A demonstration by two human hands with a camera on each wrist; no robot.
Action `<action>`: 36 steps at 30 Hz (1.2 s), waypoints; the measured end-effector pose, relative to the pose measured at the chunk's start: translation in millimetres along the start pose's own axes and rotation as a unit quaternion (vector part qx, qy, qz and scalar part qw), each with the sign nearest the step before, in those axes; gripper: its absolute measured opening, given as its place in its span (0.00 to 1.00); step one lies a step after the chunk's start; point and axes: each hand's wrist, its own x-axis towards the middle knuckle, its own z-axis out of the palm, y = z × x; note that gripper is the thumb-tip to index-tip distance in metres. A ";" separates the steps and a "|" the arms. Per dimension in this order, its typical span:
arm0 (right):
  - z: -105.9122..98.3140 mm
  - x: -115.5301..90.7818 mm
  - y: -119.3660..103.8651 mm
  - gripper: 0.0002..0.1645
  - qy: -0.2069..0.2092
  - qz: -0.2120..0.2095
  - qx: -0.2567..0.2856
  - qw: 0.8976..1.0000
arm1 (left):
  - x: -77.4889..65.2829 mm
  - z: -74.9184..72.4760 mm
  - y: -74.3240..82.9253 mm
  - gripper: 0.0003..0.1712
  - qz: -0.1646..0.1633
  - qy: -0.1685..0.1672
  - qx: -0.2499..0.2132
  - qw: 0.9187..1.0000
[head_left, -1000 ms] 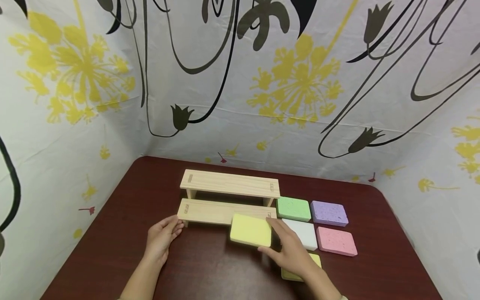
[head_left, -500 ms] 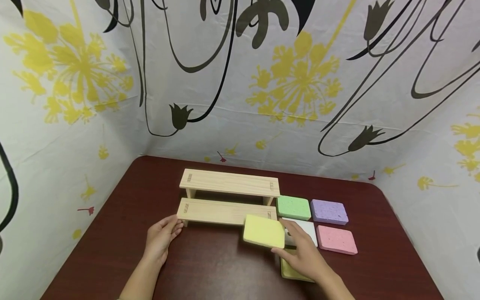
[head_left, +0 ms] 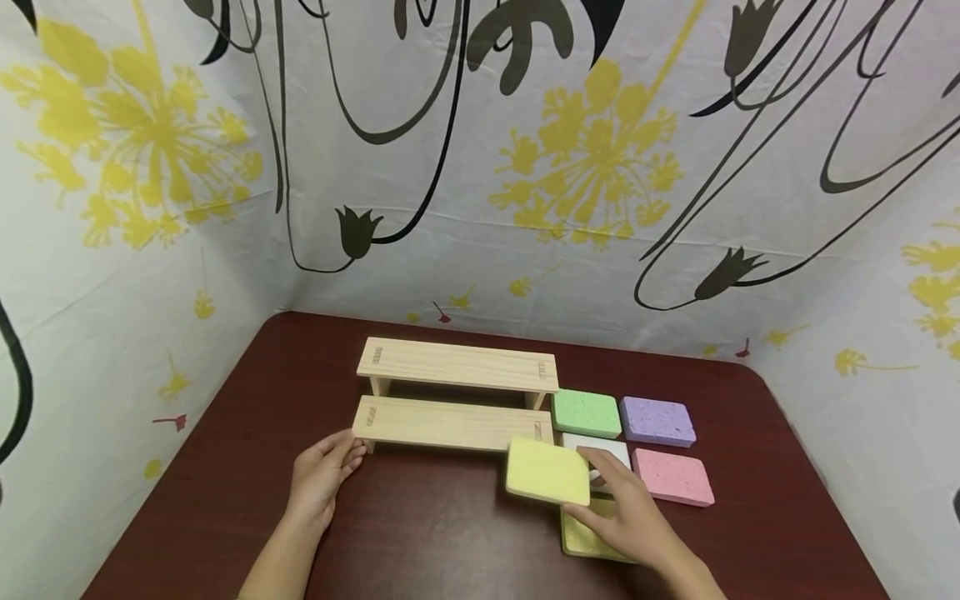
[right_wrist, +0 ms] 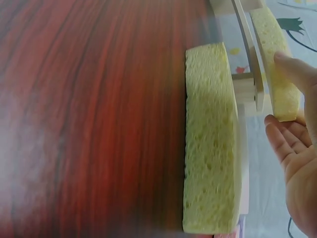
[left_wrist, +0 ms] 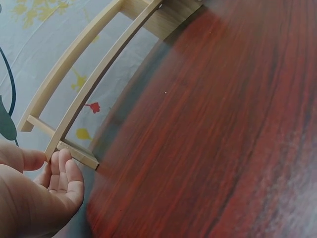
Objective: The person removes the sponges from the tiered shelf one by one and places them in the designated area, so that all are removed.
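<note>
My right hand (head_left: 633, 512) holds a light yellow sponge (head_left: 547, 472) by its right end, thumb on the near edge and fingers at the far corner. In the right wrist view, that raised sponge (right_wrist: 275, 59) is between thumb and fingers, above the table. Below it lies a darker yellow sponge (head_left: 588, 533), partly covered by the hand. My left hand (head_left: 321, 477) pinches the front left corner of a two-step wooden rack (head_left: 450, 422). In the left wrist view, the left hand's thumb and fingers (left_wrist: 64, 166) are at the end of the rack's lower board (left_wrist: 81, 101).
Right of the rack lie a green sponge (head_left: 587, 413), a purple sponge (head_left: 658, 422), a pink sponge (head_left: 673, 477) and a white sponge (head_left: 611, 450), which is partly hidden. All stand on a dark red-brown table (head_left: 420, 533), with patterned cloth (head_left: 450, 167) around it.
My right hand has carried the light yellow sponge to the right and slightly nearer, away from the rack's lower step. The left hand stays at the rack's corner.
</note>
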 end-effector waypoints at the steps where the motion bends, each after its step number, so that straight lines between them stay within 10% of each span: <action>1: -0.7 -1.0 0.8 0.45 -0.001 -0.001 0.000 1.000 | 0.1 -0.1 -0.1 0.27 0.000 -0.001 -0.001 1.000; 36: -41.3 -44.2 27.4 0.48 0.039 0.012 -0.078 0.996 | -1.5 0.1 0.6 0.27 0.002 -0.003 -0.002 1.000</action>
